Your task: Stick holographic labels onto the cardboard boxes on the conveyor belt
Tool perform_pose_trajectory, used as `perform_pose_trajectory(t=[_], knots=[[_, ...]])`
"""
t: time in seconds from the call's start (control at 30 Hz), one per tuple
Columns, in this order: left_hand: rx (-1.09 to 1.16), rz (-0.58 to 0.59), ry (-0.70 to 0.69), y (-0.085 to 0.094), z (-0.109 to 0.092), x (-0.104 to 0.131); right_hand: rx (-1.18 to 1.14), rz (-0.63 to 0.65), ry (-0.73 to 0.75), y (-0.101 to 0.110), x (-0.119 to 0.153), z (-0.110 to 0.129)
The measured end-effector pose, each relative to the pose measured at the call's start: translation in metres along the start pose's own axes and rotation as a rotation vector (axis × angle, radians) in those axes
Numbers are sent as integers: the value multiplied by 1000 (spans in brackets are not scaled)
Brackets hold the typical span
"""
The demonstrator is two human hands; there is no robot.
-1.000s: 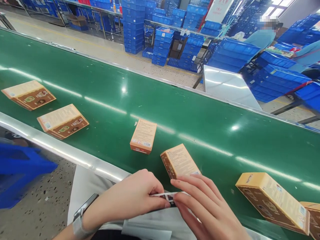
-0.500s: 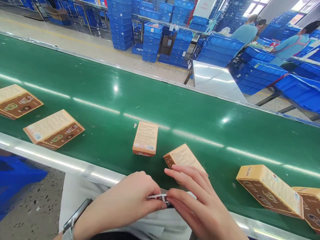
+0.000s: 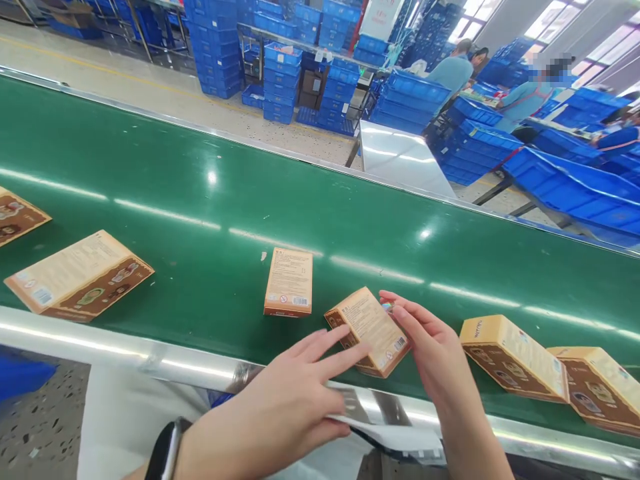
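Note:
My left hand (image 3: 305,387) is closed on a white sheet (image 3: 400,437), gripped between the thumb and lower fingers. Two of its outstretched fingers rest on a small cream and brown carton (image 3: 370,327) lying on the green belt. At the carton's far right edge, my right hand (image 3: 433,340) pinches a tiny shiny iridescent sticker (image 3: 389,307) between thumb and fingertip. Printed text and a barcode show on the carton's upper face. Just left of it lies a similar carton (image 3: 289,280).
More cartons lie on the green conveyor belt (image 3: 165,167), one at left (image 3: 83,273) and others at right (image 3: 515,360). A metal rail (image 3: 125,343) runs along the near edge. Beyond the belt are a metal table (image 3: 400,157), stacked blue crates (image 3: 213,47) and people in light blue.
My right hand has come away from the sheet and moved to the carton's upper right edge with a shiny sticker. The left hand's fingers have spread onto the carton. The view has shifted right.

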State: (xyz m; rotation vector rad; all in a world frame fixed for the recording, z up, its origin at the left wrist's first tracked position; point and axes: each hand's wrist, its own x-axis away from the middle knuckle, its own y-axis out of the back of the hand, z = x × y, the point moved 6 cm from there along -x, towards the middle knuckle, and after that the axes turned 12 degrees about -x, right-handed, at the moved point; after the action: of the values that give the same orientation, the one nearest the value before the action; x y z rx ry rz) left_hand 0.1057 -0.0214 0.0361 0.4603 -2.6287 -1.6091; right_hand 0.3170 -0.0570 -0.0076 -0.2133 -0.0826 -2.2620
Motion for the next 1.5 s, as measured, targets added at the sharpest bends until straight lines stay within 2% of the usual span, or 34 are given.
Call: perform_pose_trajectory(t=[0.07,0.17,0.47,0.73,0.83,0.97,1.03,1.1,1.17,1.23,1.3,1.4,1.47,1.5], knots=[[-112,-9,-73,-10,-5,-8,-62,-15,-56,-2,-4,-8],[-167,24,-68,-23,-4,-18,-93,-33,-41,-3,-2,-9],[-188,48,-88,-33,-10,-34,-43,-114,14,12,2,-6],[-198,77,-121,-35,-18,-49,261,-235,157,29,5,2],[-171,52,-158,-37,-19,-54,326,-298,181,40,-2,8],[-111,18,-194,-37,-19,-49,459,-304,226,44,-14,22],[-61,72,-108,-37,-15,-39,523,-294,297,36,-17,34],[2,169,72,-35,-5,-25,529,-208,365,18,-18,45],[85,209,283,-29,6,-9,510,-37,370,-9,-20,48],[213,218,491,-19,17,7,522,159,304,-38,-23,43],[365,217,644,-8,26,21,552,287,238,-61,-25,33],[534,153,728,8,34,36,606,370,221,-77,-23,22],[569,93,767,14,39,45,664,416,324,-80,-14,25],[569,70,793,15,41,49,693,437,426,-79,-6,32]])
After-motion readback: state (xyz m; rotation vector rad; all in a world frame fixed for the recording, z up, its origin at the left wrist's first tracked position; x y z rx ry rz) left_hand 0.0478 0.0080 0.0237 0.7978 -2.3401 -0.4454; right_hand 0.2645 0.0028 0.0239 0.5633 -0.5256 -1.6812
